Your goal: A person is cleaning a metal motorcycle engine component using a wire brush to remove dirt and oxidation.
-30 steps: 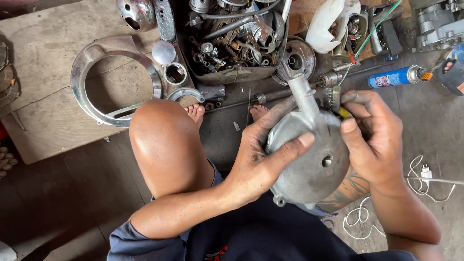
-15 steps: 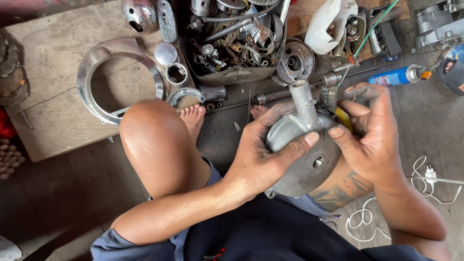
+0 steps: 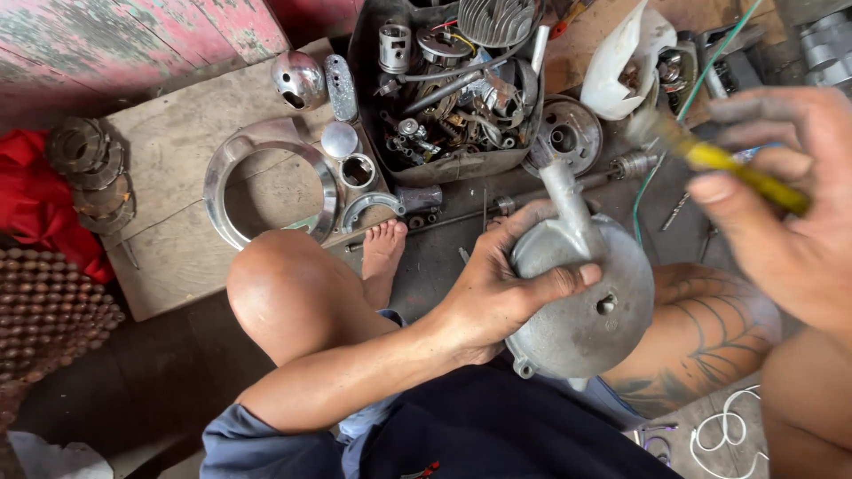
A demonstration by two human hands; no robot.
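Left hand [image 3: 493, 297] grips a grey metal housing [image 3: 590, 306], thumb across its domed face, fingers wrapped round the far edge near the neck that sticks up toward the tray. Housing sits over the person's lap, between the bare left knee [image 3: 284, 297] and the tattooed right leg [image 3: 701, 341]. Right hand [image 3: 781, 208] raised close to the camera, blurred, fingers closed on a yellow-handled tool [image 3: 728, 164]; tool tip is apart from the housing, above and to its right.

Floor ahead: wooden board [image 3: 177, 151] with a chrome ring [image 3: 266, 182] near its right edge, a small round cap [image 3: 339, 139] and a chrome dome [image 3: 297, 80] at its far edge. Dark tray [image 3: 377, 133] of mixed engine parts just right of the board. Round hub [image 3: 568, 133] beside the tray's right side. Left foot [image 3: 383, 253] rests just below the board's near right corner. Red cloth [image 3: 35, 204] and stacked sprockets [image 3: 89, 173] at the board's left edge. White wire [image 3: 723, 435] on the floor by the right leg.
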